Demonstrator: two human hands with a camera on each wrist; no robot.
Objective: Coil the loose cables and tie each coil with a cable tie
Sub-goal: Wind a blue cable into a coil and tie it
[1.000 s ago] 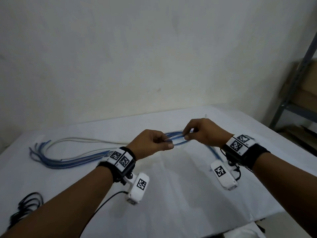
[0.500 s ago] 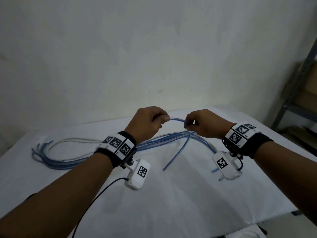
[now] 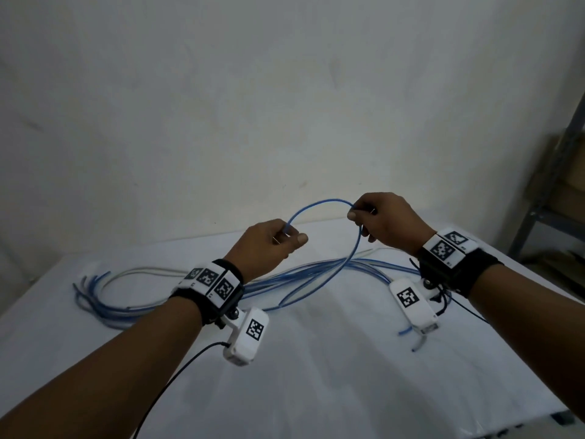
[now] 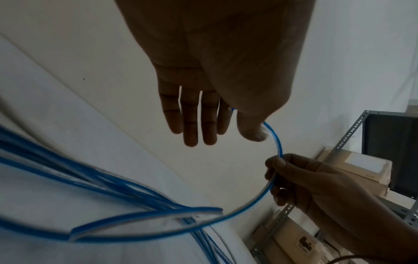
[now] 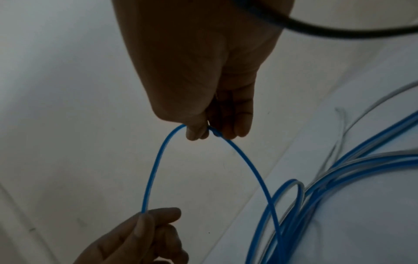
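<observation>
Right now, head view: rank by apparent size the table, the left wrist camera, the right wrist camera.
1. table, largest by far.
2. left wrist camera and right wrist camera: look alike, no ranking.

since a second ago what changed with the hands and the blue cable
Both hands rose off the table and moved apart. The left hand and right hand now each pinch one blue cable, pulled free of the bundle and arched between them; its tail hangs back down to the table. The bundle stayed lying on the table, as did the grey cable.
</observation>
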